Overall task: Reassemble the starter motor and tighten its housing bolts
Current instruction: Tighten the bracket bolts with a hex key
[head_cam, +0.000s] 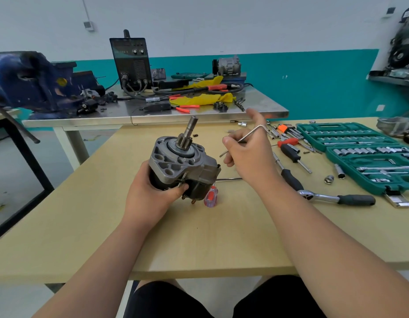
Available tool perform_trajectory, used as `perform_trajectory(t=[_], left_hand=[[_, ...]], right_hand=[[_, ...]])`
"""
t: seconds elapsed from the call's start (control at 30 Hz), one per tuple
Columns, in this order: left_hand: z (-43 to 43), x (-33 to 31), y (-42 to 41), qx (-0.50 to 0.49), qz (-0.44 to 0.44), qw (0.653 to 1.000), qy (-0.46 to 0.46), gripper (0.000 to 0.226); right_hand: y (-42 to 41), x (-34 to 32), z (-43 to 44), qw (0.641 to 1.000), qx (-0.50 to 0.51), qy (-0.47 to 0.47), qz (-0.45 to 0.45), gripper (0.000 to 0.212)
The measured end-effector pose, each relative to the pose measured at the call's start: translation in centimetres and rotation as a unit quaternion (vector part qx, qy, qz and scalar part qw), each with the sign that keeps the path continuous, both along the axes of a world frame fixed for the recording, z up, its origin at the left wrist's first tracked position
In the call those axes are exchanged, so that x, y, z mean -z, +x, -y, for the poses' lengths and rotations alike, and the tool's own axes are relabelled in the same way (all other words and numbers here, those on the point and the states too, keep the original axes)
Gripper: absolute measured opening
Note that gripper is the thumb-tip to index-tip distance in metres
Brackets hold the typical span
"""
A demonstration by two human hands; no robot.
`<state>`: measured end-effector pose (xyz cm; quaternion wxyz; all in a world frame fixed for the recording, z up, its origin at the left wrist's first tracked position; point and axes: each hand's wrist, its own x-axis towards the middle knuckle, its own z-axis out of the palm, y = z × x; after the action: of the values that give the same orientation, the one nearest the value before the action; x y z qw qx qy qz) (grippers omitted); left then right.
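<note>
Gripped the starter motor [183, 166] in the left hand [150, 193], fingers curled under the dark cylindrical body and thumb pressed across its near side, just below the grey cast nose housing. Held it over the middle of the wooden table [199, 237], pinion shaft [189, 131] pointing up and tilted away to the right; could not tell whether the lower end touched the tabletop. Reached in with the left forearm from the lower left, wrist bent slightly back.

Pinched an L-shaped hex key [253, 132] in the right hand [249, 157], just right of the motor and apart from it, with the thumb laid on the long leg against curled fingers and one finger stretched up and away. Showed the short bent leg beyond the knuckles and the long leg's tip poking out below the thumb toward the housing, not touching it. Angled the right forearm in from the lower right.

Noted on the table a red-handled screwdriver [211, 196] just beside the motor's base, a ratchet [336, 199] to the right, and an open green socket set case [359, 161] farther right, with loose bits between. Noted behind, on a steel bench [153, 115], a blue vise [33, 81], a welding machine [132, 63] and a yellow cloth [199, 99].
</note>
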<state>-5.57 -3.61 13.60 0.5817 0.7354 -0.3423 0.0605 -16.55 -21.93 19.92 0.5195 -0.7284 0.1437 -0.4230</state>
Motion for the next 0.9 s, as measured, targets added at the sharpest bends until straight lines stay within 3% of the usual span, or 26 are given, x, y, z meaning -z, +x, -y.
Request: perform_trajectory(t=[0.13,0.33,0.53,0.9], left_hand=[[0.0,0.1,0.0,0.002,-0.001,1.000,0.002,0.059],[-0.1,0.2,0.2,0.004,-0.003,1.000,-0.007,0.059],[0.0,0.2,0.2,0.004,-0.003,1.000,-0.005,0.059],[0.0,0.2,0.2,0.005,0.003,1.000,-0.004,0.058]], right_hand=[[-0.7,-0.5,0.7,0.998,-0.056,0.001,-0.020,0.021],[-2.2,-1.3,2.3,0.965,-0.155,0.062,-0.203,0.017],[-2.0,-1.1,2.4,0.969,-0.192,0.136,-0.074,0.018],[-0.8,-0.9,2.4,0.981,-0.159,0.095,-0.051,0.020]])
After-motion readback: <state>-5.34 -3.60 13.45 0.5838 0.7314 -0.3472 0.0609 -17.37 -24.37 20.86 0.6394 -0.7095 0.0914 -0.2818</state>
